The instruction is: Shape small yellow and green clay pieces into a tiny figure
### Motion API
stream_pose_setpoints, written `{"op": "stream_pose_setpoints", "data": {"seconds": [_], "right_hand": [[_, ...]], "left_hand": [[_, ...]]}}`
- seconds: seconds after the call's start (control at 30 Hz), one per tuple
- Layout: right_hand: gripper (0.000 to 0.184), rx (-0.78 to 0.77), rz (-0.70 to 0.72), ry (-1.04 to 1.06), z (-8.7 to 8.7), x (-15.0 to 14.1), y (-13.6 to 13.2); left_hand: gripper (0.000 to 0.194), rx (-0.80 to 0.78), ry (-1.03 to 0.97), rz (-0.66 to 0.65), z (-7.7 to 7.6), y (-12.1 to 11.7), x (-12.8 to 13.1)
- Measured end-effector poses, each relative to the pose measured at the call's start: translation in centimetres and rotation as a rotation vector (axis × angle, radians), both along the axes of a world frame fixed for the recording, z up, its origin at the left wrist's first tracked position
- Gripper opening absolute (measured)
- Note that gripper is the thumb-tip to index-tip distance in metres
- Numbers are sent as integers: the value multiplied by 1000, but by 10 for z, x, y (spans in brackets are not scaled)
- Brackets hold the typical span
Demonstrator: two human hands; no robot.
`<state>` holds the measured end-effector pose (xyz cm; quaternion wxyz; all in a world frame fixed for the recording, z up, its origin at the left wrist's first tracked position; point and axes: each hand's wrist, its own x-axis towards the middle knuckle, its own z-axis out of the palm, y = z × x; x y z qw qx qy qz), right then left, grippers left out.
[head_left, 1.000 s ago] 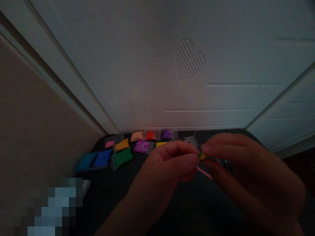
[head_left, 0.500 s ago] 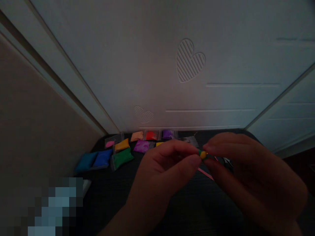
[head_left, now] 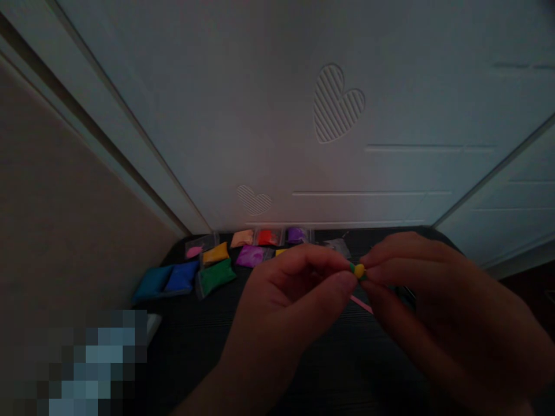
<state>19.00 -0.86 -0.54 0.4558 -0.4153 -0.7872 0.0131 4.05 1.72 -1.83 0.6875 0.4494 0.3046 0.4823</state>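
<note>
A dark table (head_left: 338, 370) stands against a white panel (head_left: 260, 115) with embossed hearts (head_left: 337, 104); coloured packets (head_left: 217, 278) lie along its back left; above it, left hand (head_left: 286, 312) and right hand (head_left: 451, 300) pinch a small yellow-green piece (head_left: 359, 270) between fingertips.

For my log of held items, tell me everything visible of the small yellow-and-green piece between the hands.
The small yellow-and-green piece shows a rounded yellow part with green at its left and underneath. It looks like modelling clay, though the dim light leaves its texture unclear. It is held up above the dark table, between the fingertips of the left hand and those of the right hand. Fingers partly cover it, so its full shape cannot be told.
</note>
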Motion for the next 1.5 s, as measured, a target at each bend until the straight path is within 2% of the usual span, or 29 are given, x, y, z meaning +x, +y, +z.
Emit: {"op": "stream_pose_setpoints", "data": {"seconds": [0.2, 0.3, 0.47, 0.6, 0.73, 0.9, 1.2, 1.5], "right_hand": [[25, 2, -2, -12, 1, 0, 1], [23, 30, -27, -23, 1, 0, 1], [20, 61, -69, -49, 0, -1, 2], [18, 66, -66, -76, 1, 0, 2], [16, 68, -48, -99, 1, 0, 2], [18, 48, -15, -105, 1, 2, 2], [16, 37, 28, -72, 1, 2, 1], [14, 16, 44, -1, 1, 1, 0]], "left_hand": [[6, 24, 25, 4, -1, 1, 0], [6, 79, 76, 63, 1, 1, -1], [8, 253, 336, 149, 13, -4, -3], [6, 347, 480, 288, 19, -8, -4], [6, 413, 527, 158, 19, -5, -8], [6, 406, 537, 117, 18, -2, -12], [9, 389, 499, 143, 17, -1, -11], [18, 601, 569, 202, 14, -6, -12]]}}
